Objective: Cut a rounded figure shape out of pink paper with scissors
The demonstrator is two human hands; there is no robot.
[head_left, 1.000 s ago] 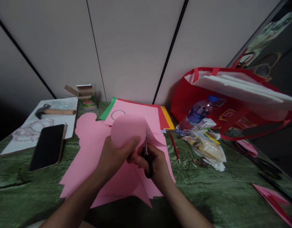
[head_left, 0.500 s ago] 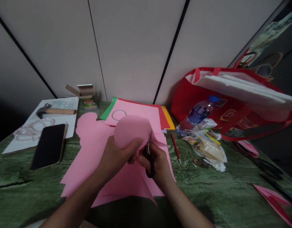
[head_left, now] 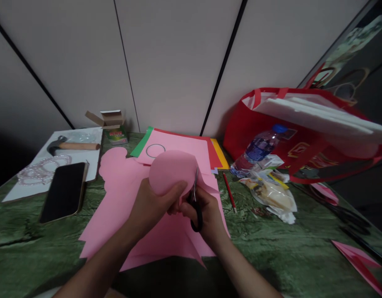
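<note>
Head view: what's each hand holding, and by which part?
Left hand: rounded pink paper piece, by its lower edge. Right hand: black-handled metal scissors, by the handles.

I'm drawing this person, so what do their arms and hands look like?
The left forearm and right forearm are bare, with no sleeves showing. The left hand and right hand have no gloves. I see no watch or bracelet.

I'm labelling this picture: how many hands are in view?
2: the left hand holds the rounded pink paper; the right hand holds black-handled scissors by its right edge. Some fingers are partly hidden.
</note>
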